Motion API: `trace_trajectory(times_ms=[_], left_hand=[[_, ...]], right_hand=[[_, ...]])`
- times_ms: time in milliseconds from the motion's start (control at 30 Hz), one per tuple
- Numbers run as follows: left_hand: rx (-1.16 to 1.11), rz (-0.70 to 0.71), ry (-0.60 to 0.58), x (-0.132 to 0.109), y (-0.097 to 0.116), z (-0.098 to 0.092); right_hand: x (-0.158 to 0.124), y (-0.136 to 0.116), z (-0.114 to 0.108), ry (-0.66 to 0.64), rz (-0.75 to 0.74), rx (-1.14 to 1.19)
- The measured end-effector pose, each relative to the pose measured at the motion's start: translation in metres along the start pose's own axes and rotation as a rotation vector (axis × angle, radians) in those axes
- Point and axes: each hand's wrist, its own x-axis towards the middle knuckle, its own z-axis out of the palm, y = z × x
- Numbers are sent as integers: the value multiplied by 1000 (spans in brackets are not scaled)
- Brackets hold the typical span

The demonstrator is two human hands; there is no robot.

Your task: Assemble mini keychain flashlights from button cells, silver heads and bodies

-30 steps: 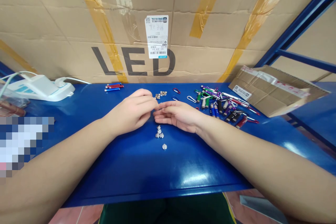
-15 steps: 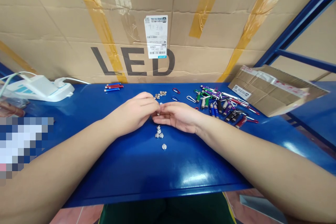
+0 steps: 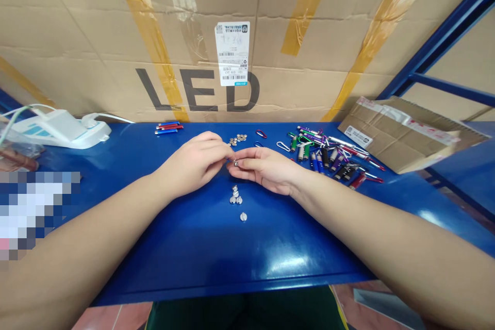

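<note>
My right hand (image 3: 265,169) pinches a small silver round piece (image 3: 236,163) between thumb and fingertips, just above the table. My left hand (image 3: 204,162) meets it from the other side, its fingers curled and their tips together at the piece; what they hold, if anything, is hidden. Several silver discs (image 3: 235,200), some with a raised ridge, lie on the blue table (image 3: 185,247) below the hands. One more disc (image 3: 243,217) sits apart, closer to me. Behind the hands is a cluster of small coin-like metal cells (image 3: 233,142).
Carabiner clips (image 3: 283,146) and a pile of small coloured metal torches (image 3: 320,157) lie to the right, beside an open carton (image 3: 390,134). Coloured tubes (image 3: 168,128) and a white power strip (image 3: 88,134) are at the left. A large cardboard box (image 3: 116,36) stands behind.
The silver piece now shows at my right fingertips. My right thumb has bent onto it, and my left fingers have shifted slightly. The view has moved a little.
</note>
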Motion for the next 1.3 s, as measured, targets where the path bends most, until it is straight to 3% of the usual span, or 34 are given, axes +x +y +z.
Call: trace_trajectory(times_ms=[167, 367, 600, 833, 1300], left_hand=[[0, -70, -15, -1, -3, 0], [-69, -163, -16, -2, -3, 3], [-296, -392, 6, -2, 0, 8], [-631, -608, 37, 1, 4, 10], [-972, -718, 176, 5, 10, 12]], right_hand=[[3, -1, -7, 28, -58, -164], [7, 0, -12, 62, -233, -456], [7, 1, -17, 98, -437, -521], [8, 4, -21, 24, -690, -544], [0, 4, -19, 56, -1166, -848]])
